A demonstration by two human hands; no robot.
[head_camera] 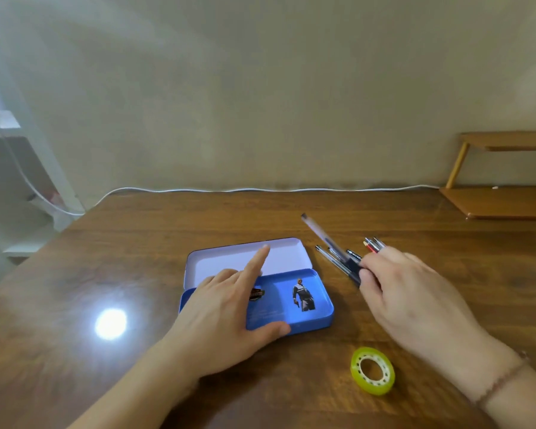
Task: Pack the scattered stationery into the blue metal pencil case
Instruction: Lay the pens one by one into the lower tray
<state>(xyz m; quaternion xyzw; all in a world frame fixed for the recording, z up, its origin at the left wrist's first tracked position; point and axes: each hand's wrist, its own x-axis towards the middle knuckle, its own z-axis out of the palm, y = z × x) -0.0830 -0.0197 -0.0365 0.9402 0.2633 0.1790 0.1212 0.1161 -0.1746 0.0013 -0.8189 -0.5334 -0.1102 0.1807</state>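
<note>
Right hand (415, 292) is gripping a bundle of pens (347, 261) just right of the open blue metal pencil case (319, 317); pens look light, stiff, smooth, prob slippery, so holding mid-barrel. Left hand (223, 314) is resting flat on case, fingers relaxed, index pointing toward lid (279, 252). Tape roll (372, 370) is lying near the front edge of the wooden table (136, 243).

A blue metal pencil case (310, 320) is lying open on the wooden desk (136, 243), its pale lid (279, 255) tilting back toward twelve o'clock. The left hand (226, 314) is resting on the case's left part, thumb along the front wall and index finger pointing up at the lid. At three o'clock from the case, the right hand (412, 292) is gripping a bundle of pens (344, 261). A green tape roll (372, 370) is lying at five o'clock.
</note>
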